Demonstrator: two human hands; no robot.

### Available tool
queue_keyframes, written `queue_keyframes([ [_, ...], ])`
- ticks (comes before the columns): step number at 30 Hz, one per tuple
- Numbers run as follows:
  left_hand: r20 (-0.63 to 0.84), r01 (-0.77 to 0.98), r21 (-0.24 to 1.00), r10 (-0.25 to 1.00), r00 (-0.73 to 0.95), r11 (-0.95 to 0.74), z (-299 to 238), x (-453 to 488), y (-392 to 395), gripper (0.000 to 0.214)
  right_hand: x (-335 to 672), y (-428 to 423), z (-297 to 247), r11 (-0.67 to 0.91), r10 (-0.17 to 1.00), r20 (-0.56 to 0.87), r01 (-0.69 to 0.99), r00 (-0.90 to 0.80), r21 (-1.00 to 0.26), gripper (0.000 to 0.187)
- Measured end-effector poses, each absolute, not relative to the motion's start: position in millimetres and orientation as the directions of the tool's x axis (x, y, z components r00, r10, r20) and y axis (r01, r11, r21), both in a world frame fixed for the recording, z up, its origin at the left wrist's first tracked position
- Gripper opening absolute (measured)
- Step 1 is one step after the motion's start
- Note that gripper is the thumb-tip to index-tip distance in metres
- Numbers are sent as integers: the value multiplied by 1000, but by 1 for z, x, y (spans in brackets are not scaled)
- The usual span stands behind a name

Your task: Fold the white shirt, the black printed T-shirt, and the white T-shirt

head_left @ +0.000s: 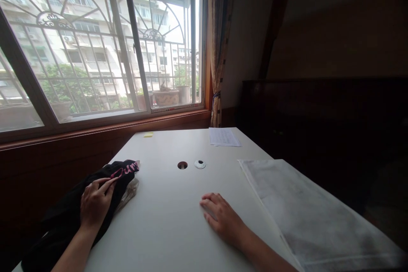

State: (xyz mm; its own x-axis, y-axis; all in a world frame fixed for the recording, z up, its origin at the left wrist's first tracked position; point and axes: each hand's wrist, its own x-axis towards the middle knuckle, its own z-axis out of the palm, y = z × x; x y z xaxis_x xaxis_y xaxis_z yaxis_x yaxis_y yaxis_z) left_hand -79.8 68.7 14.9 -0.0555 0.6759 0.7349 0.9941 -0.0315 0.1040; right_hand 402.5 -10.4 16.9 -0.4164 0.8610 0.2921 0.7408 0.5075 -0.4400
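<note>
Two bare hands on a table: left hand pinches a black garment, pink print just beyond its fingertips; right hand lies flat, palm down, empty. Gathering more cloth underneath would likely steady it.

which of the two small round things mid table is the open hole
The dark one nearer the black garment: it is sunk into the table. The pale cap beside it lies on top.
</note>
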Motion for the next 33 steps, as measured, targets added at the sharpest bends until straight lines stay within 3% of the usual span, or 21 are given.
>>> queue_keyframes([
  [14,793,978,169,607,-61,-123,20,-77,62,49,403,-11,19,498,867,287,738,-408,-455,32],
  [19,840,943,304,505,-197,-138,45,-68,56,47,404,-10,16,497,868,275,739,-414,-455,33],
  [24,851,866,472,341,-399,-165,109,-33,38,37,405,-9,13,516,856,288,730,-428,-448,33],
  [29,823,692,558,408,-395,-457,161,26,7,25,408,-8,8,548,836,321,712,-446,-439,37],
  [33,864,489,490,477,-161,-722,161,85,-11,20,412,-7,1,556,831,332,672,-445,-489,55],
])
